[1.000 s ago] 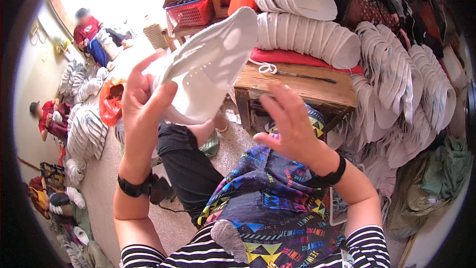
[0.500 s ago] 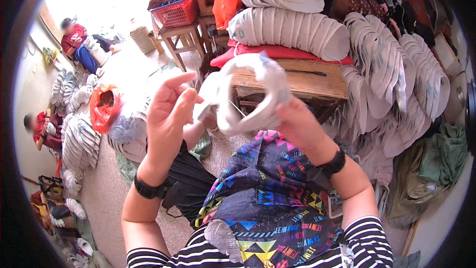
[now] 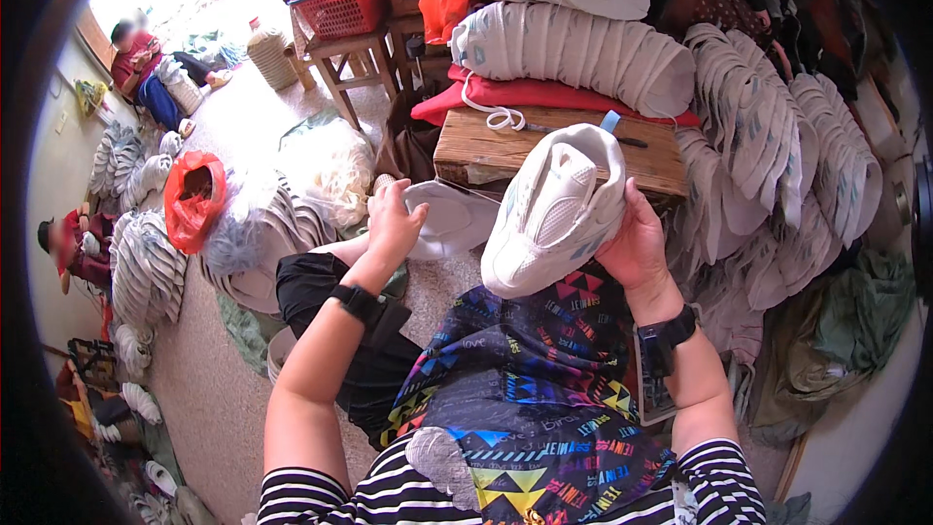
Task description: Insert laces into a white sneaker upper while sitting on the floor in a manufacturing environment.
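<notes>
My right hand (image 3: 637, 238) grips a white sneaker upper (image 3: 549, 219) by its side, held above my lap with the toe toward me and to the left. The upper has mesh panels, pale blue side marks and a blue tab at the heel. My left hand (image 3: 394, 224) is to its left with fingers curled, beside a flat, pale shoe-shaped piece (image 3: 452, 219). Whatever those fingers hold, if anything, is hidden. A thin line stretches near that piece toward the sneaker upper. A white cord (image 3: 505, 119) lies on the wooden bench (image 3: 476, 146) beyond.
Rows of nested white uppers (image 3: 573, 53) rest on a red cloth (image 3: 442, 107) on the bench. More stacks (image 3: 739, 126) hang at right. A red basket (image 3: 340, 15) tops a stool. An orange bag (image 3: 194, 199) and two other people (image 3: 146, 63) are at left.
The blurred upper has come to rest in my right hand, turned with its toe toward me. My left hand has lowered and moved right, its fingers more curled. The white cord now shows on the bench.
</notes>
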Action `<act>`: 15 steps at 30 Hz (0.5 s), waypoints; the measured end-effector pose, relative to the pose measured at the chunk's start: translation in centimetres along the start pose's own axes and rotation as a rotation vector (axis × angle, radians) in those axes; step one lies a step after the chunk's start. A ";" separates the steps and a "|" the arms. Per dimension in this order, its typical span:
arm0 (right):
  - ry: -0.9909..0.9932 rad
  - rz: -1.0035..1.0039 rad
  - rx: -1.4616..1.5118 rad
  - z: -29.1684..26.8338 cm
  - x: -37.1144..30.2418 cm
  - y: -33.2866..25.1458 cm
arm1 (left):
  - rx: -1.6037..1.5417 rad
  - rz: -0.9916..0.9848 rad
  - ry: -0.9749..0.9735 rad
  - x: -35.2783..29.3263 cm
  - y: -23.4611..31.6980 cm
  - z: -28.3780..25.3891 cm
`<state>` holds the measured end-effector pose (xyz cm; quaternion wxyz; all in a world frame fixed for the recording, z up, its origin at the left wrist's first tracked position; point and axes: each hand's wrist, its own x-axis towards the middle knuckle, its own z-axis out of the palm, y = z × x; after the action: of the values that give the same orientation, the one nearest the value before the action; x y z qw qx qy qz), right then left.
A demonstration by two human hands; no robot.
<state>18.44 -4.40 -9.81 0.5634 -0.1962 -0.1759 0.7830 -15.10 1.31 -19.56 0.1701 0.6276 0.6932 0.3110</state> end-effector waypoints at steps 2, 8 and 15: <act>0.028 0.022 0.000 0.4 0.0 0.2 | 0.223 0.040 0.068 0.9 -0.7 0.9; 0.059 0.058 -0.049 0.0 0.2 0.5 | 0.439 0.175 -0.140 4.0 -2.0 -0.4; -0.036 0.049 -0.084 -1.7 -0.1 0.5 | 0.362 0.454 0.318 4.5 -0.8 -7.0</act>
<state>18.94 -4.53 -11.50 0.5321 -0.2098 -0.2139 0.7919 -20.78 4.19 -14.08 -0.1282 0.7295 0.5976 0.3069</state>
